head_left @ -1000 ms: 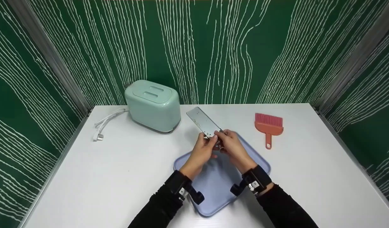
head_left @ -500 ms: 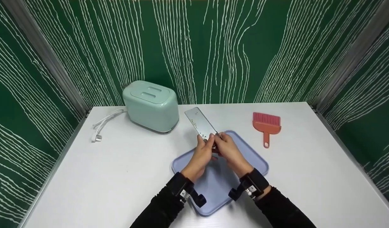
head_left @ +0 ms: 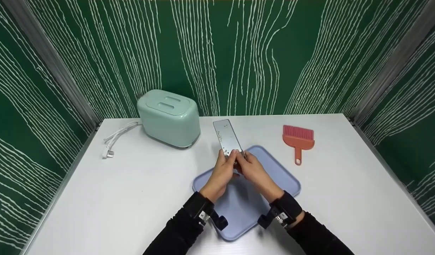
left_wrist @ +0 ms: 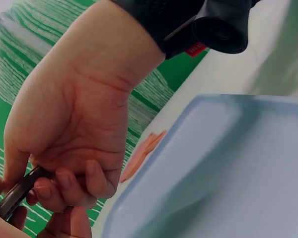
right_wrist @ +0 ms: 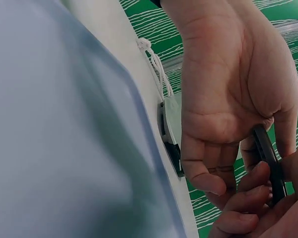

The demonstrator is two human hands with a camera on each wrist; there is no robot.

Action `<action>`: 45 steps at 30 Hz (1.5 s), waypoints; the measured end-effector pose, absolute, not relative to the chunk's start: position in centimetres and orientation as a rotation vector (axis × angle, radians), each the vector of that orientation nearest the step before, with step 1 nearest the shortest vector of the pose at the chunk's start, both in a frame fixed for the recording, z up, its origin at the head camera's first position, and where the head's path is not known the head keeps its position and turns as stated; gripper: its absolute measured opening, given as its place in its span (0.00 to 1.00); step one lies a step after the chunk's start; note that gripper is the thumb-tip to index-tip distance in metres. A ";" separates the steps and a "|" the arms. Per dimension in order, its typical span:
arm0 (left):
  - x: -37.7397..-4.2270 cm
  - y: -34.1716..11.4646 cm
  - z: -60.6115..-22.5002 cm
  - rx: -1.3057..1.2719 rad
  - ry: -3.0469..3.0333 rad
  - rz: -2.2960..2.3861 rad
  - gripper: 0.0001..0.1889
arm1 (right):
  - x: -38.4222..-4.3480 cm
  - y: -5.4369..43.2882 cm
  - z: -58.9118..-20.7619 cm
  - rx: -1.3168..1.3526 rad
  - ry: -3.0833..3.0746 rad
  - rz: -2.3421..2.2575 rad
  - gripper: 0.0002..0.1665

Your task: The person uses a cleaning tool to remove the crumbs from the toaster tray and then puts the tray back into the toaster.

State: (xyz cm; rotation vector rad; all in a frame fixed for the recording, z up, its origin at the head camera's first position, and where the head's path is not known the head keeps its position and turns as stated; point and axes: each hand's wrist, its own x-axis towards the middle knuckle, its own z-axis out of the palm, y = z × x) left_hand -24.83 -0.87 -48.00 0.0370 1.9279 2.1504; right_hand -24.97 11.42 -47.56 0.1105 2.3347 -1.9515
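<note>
A narrow metal crumb tray (head_left: 228, 136), silvery with dark and yellowish crumbs on it, slants away from me above the blue tray (head_left: 235, 226). My left hand (head_left: 221, 173) pinches its near end, thumb on top. Close beside it, my right hand (head_left: 256, 171) pinches the same end, and the thumbs nearly meet. Both wrist views show the dark end (right_wrist: 268, 156) of the crumb tray between thumbs and curled fingers. In the left wrist view, the palm of the left hand (left_wrist: 84, 114) is turned to the camera. The hands cover the near end from above.
A mint-green toaster (head_left: 169, 120) stands at the back left of the white table (head_left: 132, 205), its white cord and plug (head_left: 108, 152) lying to the left. An orange brush (head_left: 298, 141) seated in a small dustpan lies at the right. Green patterned panels (head_left: 217, 56) enclose the table.
The far end of the crumb tray has swung right, so it points more straight ahead. My hands have come level with each other at its near end; both keep their grip.
</note>
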 end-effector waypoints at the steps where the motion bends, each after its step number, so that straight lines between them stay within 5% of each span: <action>1: -24.9 -0.9 -48.0 0.041 1.932 2.157 0.33 | -24.9 11.4 -47.6 0.103 2.332 -1.958 0.18; 6: -25.2 -0.9 -48.2 0.049 1.928 2.195 0.14 | -24.6 11.4 -47.4 0.075 2.323 -1.926 0.23; 45: -25.1 -3.0 -48.6 0.059 1.966 2.141 0.09 | -23.0 13.2 -46.8 -0.177 2.330 -1.577 0.39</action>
